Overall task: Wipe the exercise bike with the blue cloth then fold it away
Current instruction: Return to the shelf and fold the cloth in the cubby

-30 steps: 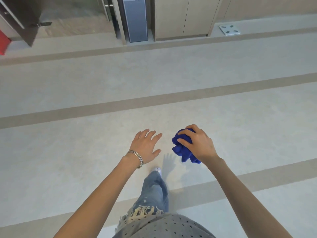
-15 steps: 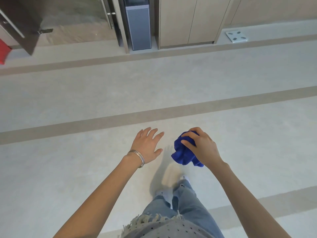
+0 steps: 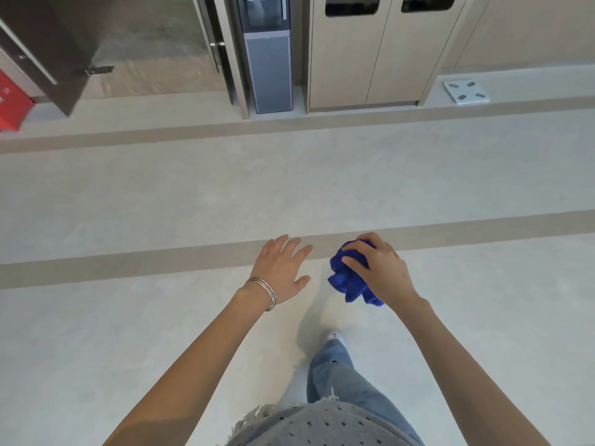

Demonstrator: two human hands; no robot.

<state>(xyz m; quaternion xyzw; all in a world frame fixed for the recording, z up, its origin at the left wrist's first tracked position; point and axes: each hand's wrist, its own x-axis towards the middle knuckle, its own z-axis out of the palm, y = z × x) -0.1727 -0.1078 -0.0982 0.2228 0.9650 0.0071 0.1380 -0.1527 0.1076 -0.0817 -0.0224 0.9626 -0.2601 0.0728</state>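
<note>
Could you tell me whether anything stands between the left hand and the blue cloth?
Nothing visible does: the right hand grips the blue cloth, and only floor shows between it and the open left hand.

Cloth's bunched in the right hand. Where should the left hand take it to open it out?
Probably the loose folds of the blue cloth hanging below the right hand, pinched by the left hand from the left: fingers wrap the upper bunch, leaving only that part free.
</note>
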